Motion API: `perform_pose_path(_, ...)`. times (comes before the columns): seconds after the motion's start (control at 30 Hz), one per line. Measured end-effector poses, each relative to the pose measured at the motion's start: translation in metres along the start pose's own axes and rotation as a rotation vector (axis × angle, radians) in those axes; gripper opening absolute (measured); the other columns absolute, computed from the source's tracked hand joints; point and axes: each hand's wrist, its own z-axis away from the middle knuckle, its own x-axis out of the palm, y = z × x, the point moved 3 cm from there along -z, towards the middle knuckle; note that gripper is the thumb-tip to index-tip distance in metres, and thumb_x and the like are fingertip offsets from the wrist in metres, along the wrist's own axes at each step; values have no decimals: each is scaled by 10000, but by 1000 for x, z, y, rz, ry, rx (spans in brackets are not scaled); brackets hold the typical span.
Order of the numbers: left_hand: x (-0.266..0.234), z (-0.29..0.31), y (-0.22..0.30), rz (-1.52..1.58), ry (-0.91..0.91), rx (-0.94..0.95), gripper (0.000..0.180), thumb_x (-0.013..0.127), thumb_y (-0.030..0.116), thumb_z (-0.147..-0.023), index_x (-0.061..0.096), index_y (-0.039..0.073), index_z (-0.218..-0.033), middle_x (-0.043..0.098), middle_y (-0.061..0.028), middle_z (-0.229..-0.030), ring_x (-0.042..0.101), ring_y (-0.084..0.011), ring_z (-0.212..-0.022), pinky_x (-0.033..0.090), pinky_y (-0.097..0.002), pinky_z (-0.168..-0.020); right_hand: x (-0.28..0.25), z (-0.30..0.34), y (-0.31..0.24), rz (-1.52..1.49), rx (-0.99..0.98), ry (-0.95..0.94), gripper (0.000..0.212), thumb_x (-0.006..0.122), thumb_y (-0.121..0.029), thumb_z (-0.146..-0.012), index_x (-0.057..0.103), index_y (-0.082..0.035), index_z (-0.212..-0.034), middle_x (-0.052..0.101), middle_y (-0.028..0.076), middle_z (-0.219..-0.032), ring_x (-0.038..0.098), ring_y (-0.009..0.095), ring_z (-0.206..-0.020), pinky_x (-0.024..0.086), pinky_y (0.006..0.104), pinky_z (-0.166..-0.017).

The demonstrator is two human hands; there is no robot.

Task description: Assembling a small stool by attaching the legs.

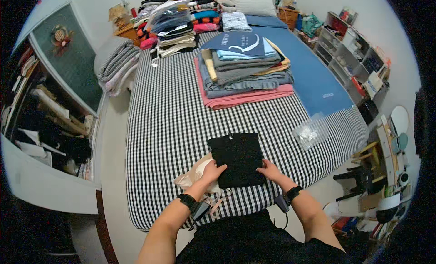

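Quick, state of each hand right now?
Left hand: on the left edge of the folded black fabric garment; grip unclear.
Right hand: at its right edge; whether pinching, can't tell.

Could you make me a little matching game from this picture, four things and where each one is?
Things:
1. Black folded cloth
2. Clear plastic bag
3. White pillow
4. Salmon-pink cloth

Places:
A. At the far end of the bed
B. At the bottom of the folded pile in mid-bed
C. Between the left hand and the right hand
D. On the bed, beyond and to the right of the right hand

Pairs: 1-C, 2-D, 3-A, 4-B
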Motion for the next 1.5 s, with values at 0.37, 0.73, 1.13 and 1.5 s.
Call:
perform_pose_path(0.37, 39, -33, -12, -232, 121, 63, 572, 705, 233, -688, 428, -53, -1099, 536, -222, -1081, 548, -335, -982, 441, -398, -851, 8, -13, 9, -221, 63, -120, 444, 624, -139, -777, 478, 74, -1139, 579, 149, -993, 564, 232, -897, 446, 315, -810)
perform_pose_path(0.73, 3, -20, 27, 422, 162, 156, 599, 655, 1, -658, 359, -6, -1178, 533, -149, -1063, 546, -243, -941, 452, -336, -819, -10, -17, -74, 167, -325, -43, 377, 615, -105, -705, 537, 28, -1048, 586, 180, -1026, 562, 283, -959, 440, 346, -823)
perform_pose_path(1.13, -237, 68, 54, 380, 529, 354, 657, 657, 45, -675, 338, -46, -1243, 509, -165, -1132, 528, -233, -1002, 439, -312, -862, 29, 5, -279, -197, -704, -284, 540, 624, -213, -803, 402, 41, -1225, 519, 172, -1135, 572, 147, -746, 484, 276, -628)
perform_pose_path(1.5, -151, 63, -130, -154, 510, 35, 461, 606, 210, -774, 487, -20, -1156, 542, -192, -998, 546, -286, -906, 450, -352, -791, 95, -80, -121, 374, -263, -187, 658, 655, -311, -724, 440, 103, -1187, 515, 260, -1134, 536, 332, -1015, 433, 367, -871)
